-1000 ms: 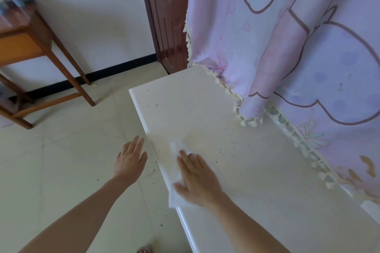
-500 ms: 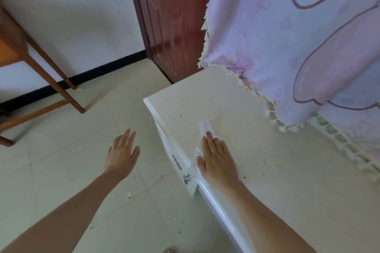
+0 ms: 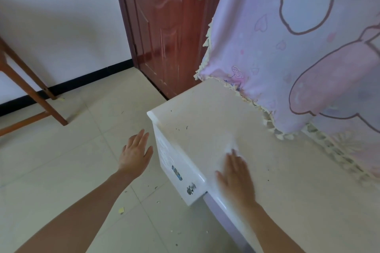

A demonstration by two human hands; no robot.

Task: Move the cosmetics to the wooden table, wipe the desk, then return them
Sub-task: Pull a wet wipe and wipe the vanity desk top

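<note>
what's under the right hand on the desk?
A white wipe, pressed flat on the desk by the right hand. Only its far edge shows beyond the hand, blurred; the rest is covered.

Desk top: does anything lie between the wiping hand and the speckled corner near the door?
Nothing visible does. The right hand presses the white wipe on the desk; toward the corner lie only small dark specks. The pink cloth hangs along the back edge, beside that path.

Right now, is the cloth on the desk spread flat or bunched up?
Spread flat, it seems: the cloth lies thin on the desk under the right hand, fingers straight.
</note>
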